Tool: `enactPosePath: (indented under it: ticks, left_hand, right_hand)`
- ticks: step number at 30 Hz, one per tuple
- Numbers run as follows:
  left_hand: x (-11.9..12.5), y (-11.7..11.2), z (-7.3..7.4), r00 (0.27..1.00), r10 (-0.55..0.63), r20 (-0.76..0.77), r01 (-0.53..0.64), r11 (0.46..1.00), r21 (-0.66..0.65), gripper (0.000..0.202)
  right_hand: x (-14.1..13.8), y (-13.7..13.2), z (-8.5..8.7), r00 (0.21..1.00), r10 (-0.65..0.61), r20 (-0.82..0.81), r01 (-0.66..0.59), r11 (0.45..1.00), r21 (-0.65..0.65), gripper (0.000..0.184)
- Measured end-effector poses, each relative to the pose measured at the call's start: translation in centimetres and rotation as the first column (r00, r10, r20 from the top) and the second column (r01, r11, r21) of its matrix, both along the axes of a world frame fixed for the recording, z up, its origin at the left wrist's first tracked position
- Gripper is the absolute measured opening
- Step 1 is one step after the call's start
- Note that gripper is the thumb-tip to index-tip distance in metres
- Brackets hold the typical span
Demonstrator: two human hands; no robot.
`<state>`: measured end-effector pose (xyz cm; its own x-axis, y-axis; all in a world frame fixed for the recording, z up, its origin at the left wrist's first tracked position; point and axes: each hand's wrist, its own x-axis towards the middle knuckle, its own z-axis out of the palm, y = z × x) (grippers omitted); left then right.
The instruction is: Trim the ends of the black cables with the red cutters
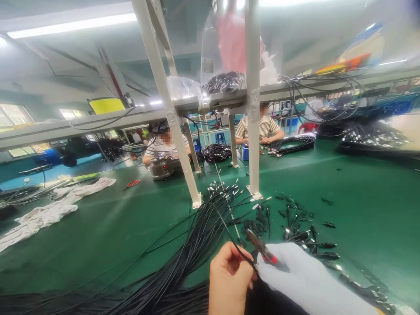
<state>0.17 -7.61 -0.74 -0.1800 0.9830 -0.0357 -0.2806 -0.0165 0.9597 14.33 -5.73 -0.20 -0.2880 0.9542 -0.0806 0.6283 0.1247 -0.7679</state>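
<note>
My left hand [229, 280] is bare, low in the middle of the view, with its fingers pinched on a thin black cable [226, 229] that rises out of a large bundle of black cables [183, 258]. My right hand [308, 282] wears a white glove and grips small red-handled pliers [262, 251], whose jaws point up and left, close to the pinched cable. Both hands meet just above the green table [98, 236].
Several cut black connector pieces [295, 223] lie scattered to the right. White frame legs [252, 131] stand ahead. White cloths [49, 210] lie at left, with red scissors [133, 183]. Two people sit across the table by cable coils [216, 152].
</note>
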Motion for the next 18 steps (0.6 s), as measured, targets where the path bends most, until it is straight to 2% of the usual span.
enactPosePath:
  ticks: [4,7,12,18]
  left_hand:
    - [-0.1,0.0,0.1,0.996,-0.024,0.083,0.022,1.0,0.014,0.006]
    - [-0.1,-0.1,0.4,0.986,-0.084,0.146,0.086,0.996,-0.007,0.01]
    - [0.0,-0.1,0.6,0.988,-0.079,0.133,0.082,0.996,-0.017,0.019]
    - [0.0,0.0,0.0,0.993,-0.076,0.093,0.078,0.997,-0.012,0.017]
  right_hand:
    - [0.2,0.5,0.1,0.994,0.035,-0.106,-0.046,0.994,-0.095,0.022]
    - [0.4,1.0,-0.7,0.987,0.05,-0.155,-0.066,0.993,-0.1,0.024]
    - [0.5,0.7,-1.3,0.999,0.006,-0.034,-0.006,1.0,0.008,0.026]
    - [0.0,-0.2,0.5,0.985,-0.037,0.171,0.024,0.997,0.074,0.026]
